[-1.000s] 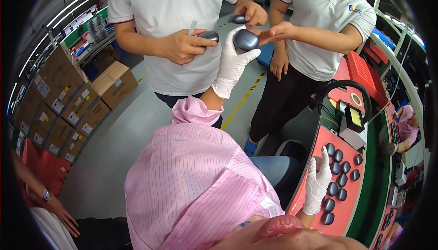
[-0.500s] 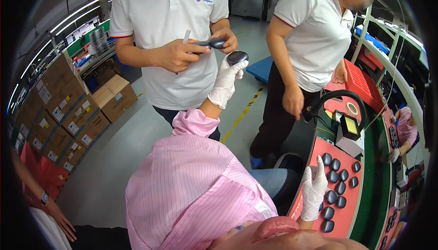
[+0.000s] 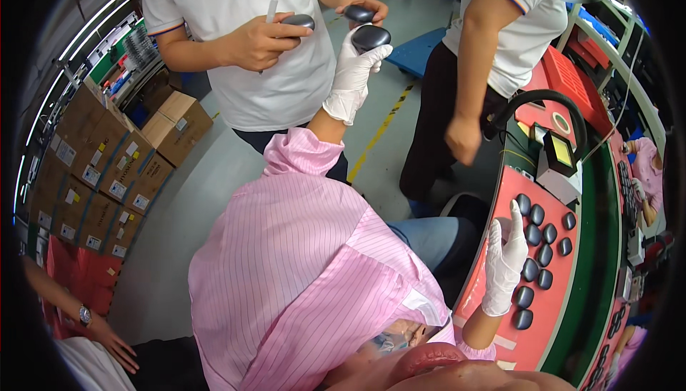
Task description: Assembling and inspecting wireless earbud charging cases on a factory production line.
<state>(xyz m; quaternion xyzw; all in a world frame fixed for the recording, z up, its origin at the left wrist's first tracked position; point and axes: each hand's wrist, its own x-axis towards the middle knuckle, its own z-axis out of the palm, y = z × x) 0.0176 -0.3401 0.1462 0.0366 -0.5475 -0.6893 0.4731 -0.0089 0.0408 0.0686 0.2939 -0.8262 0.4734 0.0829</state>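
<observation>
My left hand (image 3: pixel 350 80), in a white glove, reaches out and holds a glossy dark pebble-shaped piece (image 3: pixel 371 38) between thumb and fingers. Facing me, a person in a white polo has two similar dark pieces, one (image 3: pixel 299 21) in one hand and another (image 3: pixel 359 13) in the other, close above mine. A pale translucent strip (image 3: pixel 272 11) sticks up from that person's hand. My right hand (image 3: pixel 506 259), also gloved, has its thumb and index finger stretched apart, with nothing seen in it. Beside it, several dark pieces (image 3: pixel 545 254) lie on a red mat (image 3: pixel 554 312).
A black-framed box with a yellow panel (image 3: pixel 562 154), a thick black hose (image 3: pixel 547 98), a tape roll (image 3: pixel 561 123) and a red tray (image 3: pixel 579 91) stand farther along the bench. A second person stands beside it. Stacked cartons (image 3: pixel 100 177) are at left, a blue platform (image 3: pixel 418 52) behind.
The view has shifted. My left hand with its piece appears higher, closer to the other person's piece. That person's two pieces have moved apart. My right hand remains beside the mat, fingers still spread.
</observation>
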